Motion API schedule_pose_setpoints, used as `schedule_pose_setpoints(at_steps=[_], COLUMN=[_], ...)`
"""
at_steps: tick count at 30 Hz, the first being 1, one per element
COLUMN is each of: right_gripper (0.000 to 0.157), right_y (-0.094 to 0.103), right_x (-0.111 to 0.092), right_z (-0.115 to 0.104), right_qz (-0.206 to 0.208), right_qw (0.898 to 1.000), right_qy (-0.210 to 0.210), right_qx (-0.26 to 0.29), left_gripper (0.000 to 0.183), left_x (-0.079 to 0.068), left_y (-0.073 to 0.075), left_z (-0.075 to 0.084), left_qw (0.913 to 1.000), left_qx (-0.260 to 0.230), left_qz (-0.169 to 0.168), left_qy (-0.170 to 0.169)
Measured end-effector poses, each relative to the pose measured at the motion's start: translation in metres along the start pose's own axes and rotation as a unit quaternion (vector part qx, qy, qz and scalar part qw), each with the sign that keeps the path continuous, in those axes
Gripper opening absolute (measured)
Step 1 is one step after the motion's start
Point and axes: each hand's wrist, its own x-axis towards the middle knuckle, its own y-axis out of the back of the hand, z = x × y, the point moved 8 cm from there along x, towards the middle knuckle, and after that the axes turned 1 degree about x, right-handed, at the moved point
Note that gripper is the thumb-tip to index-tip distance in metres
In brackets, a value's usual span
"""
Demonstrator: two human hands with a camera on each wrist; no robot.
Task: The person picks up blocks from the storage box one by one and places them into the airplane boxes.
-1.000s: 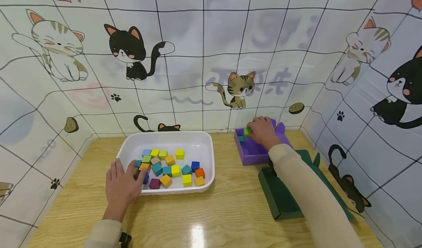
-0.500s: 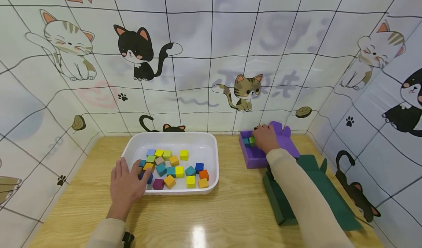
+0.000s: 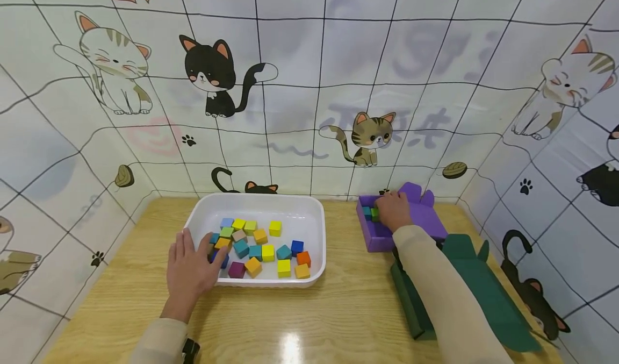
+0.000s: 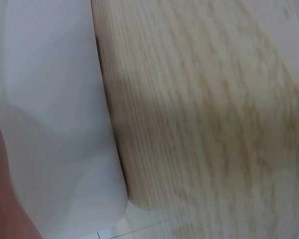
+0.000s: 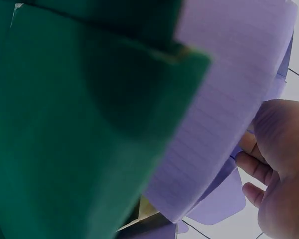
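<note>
While the left hand (image 3: 191, 267) spreads at the white plastic tray (image 3: 296, 213), inside the purple cardboard box (image 3: 379, 240) the right hand (image 3: 394, 211), grip hidden, is beside one green cube (image 3: 374, 215), probably light, hard, best pinched by its sides

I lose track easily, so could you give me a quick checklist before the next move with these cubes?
1. Purple box open: ok, its lid is folded out to the right.
2. Teal cube and green cube inside it: ok, both there.
3. Right grip off the green cube: cannot tell, contact is unclear.
4. Cubes available in the white tray: ok, many remain.
5. Left grip away from the tray: not ok, it is at the left edge.
6. Green box in full view: not ok, the right sleeve covers part.
</note>
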Motion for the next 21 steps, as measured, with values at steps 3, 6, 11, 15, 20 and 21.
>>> schedule_pose_setpoints(at_steps=[3, 6, 11, 15, 20, 21], right_gripper=[0.024, 0.025, 0.027, 0.028, 0.026, 0.025], right_y=[-0.002, -0.002, -0.002, -0.001, 0.013, 0.019], right_x=[0.0, -0.001, -0.004, -0.004, -0.002, -0.003], right_z=[0.002, 0.001, 0.003, 0.004, 0.001, -0.001], right_qz=[0.003, -0.001, -0.013, -0.014, 0.01, 0.021], right_qw=[1.0, 1.0, 1.0, 1.0, 1.0, 1.0], right_qy=[-0.006, -0.009, -0.01, -0.008, 0.003, 0.008], right_qx=[0.006, 0.01, 0.009, 0.007, 0.008, 0.013], left_gripper=[0.073, 0.073, 0.074, 0.075, 0.075, 0.075], left_x=[0.0, 0.001, 0.002, 0.002, 0.002, 0.001], left_y=[0.0, -0.001, -0.002, -0.003, -0.003, -0.002], left_z=[0.001, 0.001, 0.002, 0.002, 0.001, 0.0], left_qw=[1.0, 1.0, 1.0, 1.0, 1.0, 1.0], left_qx=[0.0, 0.002, 0.002, 0.001, 0.001, 0.001], left_qz=[0.006, 0.007, 0.002, -0.001, 0.002, 0.004], left_qy=[-0.002, -0.002, -0.001, 0.002, 0.004, 0.005])
